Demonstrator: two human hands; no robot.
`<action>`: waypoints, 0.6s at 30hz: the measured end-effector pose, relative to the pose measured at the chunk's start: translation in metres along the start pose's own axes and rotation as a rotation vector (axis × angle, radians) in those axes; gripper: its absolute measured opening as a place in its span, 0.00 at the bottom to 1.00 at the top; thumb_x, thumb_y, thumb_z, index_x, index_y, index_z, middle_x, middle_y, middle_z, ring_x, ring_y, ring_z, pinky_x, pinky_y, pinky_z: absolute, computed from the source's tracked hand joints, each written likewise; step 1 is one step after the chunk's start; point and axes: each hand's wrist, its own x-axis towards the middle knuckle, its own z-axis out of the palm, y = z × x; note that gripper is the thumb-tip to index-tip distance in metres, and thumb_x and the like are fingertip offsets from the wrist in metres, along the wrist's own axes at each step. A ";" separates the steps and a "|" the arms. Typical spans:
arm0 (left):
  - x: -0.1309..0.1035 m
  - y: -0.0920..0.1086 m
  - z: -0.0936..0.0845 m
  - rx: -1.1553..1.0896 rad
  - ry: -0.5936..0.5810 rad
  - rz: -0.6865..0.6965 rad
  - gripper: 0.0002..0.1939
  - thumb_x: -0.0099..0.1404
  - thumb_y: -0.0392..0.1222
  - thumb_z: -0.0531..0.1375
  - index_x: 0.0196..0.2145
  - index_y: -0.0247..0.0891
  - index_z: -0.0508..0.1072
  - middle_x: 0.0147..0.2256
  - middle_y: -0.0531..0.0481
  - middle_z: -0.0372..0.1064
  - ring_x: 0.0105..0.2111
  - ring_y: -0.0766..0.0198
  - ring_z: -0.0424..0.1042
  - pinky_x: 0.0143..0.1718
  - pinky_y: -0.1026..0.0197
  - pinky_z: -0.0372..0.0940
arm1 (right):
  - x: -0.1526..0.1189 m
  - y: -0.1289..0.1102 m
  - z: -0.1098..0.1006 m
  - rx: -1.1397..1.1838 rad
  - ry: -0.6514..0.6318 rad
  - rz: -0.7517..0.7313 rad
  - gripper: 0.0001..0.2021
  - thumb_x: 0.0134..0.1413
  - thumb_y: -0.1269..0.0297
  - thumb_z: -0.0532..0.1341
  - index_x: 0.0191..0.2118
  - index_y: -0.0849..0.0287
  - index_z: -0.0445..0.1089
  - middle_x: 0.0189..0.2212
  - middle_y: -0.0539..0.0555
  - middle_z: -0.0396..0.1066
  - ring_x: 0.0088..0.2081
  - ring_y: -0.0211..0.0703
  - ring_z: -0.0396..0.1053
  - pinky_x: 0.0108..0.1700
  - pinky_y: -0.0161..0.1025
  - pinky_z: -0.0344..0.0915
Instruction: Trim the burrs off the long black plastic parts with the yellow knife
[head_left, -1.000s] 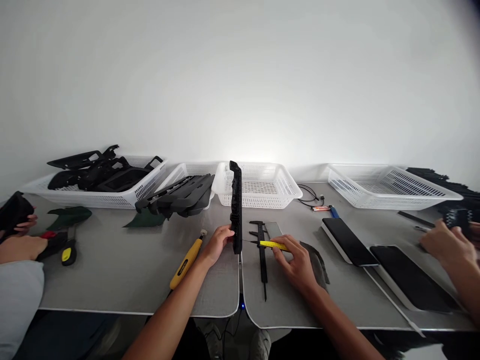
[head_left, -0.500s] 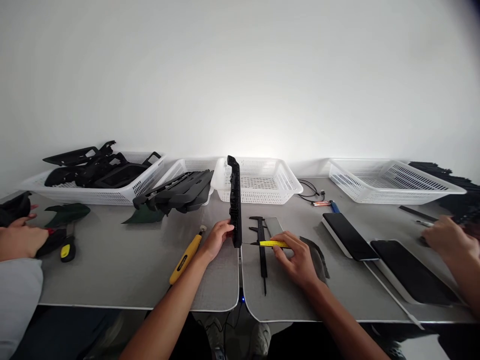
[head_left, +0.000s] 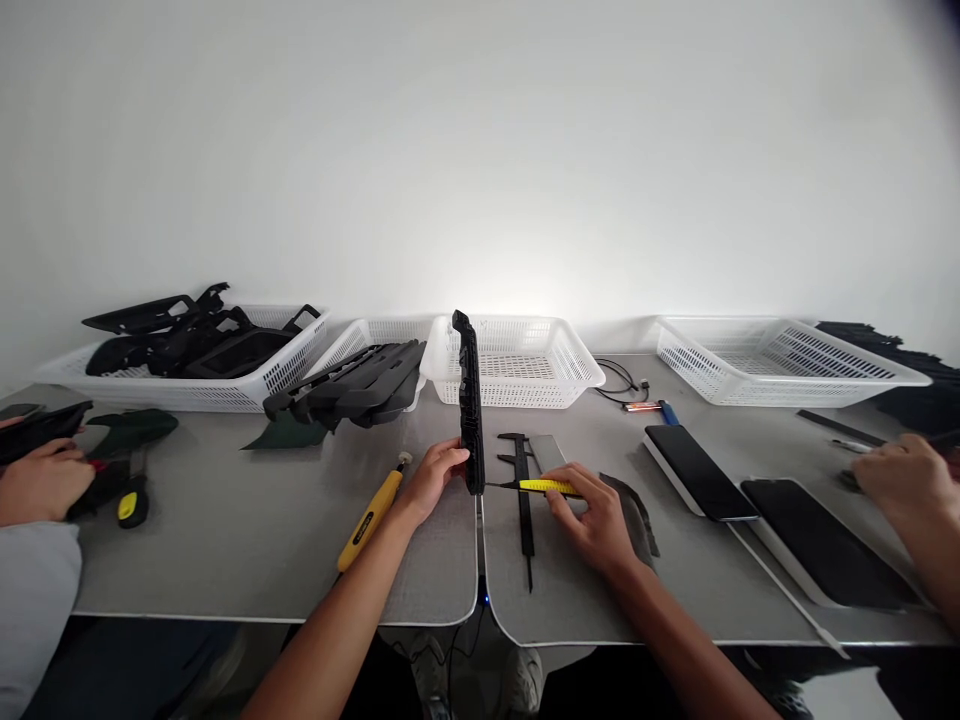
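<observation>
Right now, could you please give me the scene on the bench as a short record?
left hand: holds black plastic part upright near its lower end
right hand: holds yellow-handled tool, thin tip at that end, contact unclear
between hands: caliper on the table
beside left forearm: yellow-bodied tool
beyond: centre white basket; left white basket with black parts
other people: far-left hand; far-right hand

Some left hand (head_left: 436, 478) fingers hidden behind the black plastic strip (head_left: 470, 410); can't tell if the slim yellow tool's (head_left: 546, 488) tip touches it. Caliper (head_left: 526, 510) markings too small to read. Left co-worker's black part (head_left: 43, 432) cut off by the edge, right co-worker's hand (head_left: 906, 478) blurred.
</observation>
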 end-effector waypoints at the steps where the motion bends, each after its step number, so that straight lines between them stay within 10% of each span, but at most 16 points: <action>1: 0.000 0.000 0.000 0.002 -0.008 -0.006 0.12 0.59 0.49 0.65 0.30 0.36 0.75 0.28 0.52 0.70 0.30 0.62 0.67 0.36 0.60 0.63 | 0.000 0.000 0.000 -0.007 0.006 0.009 0.07 0.68 0.62 0.60 0.41 0.55 0.75 0.35 0.54 0.77 0.37 0.45 0.74 0.40 0.39 0.70; 18: -0.004 0.001 0.007 0.039 0.011 -0.111 0.08 0.51 0.44 0.65 0.27 0.38 0.72 0.27 0.54 0.70 0.31 0.62 0.66 0.36 0.60 0.62 | 0.001 0.006 0.002 -0.082 0.033 0.083 0.10 0.70 0.59 0.59 0.41 0.54 0.76 0.35 0.54 0.77 0.38 0.46 0.76 0.42 0.39 0.70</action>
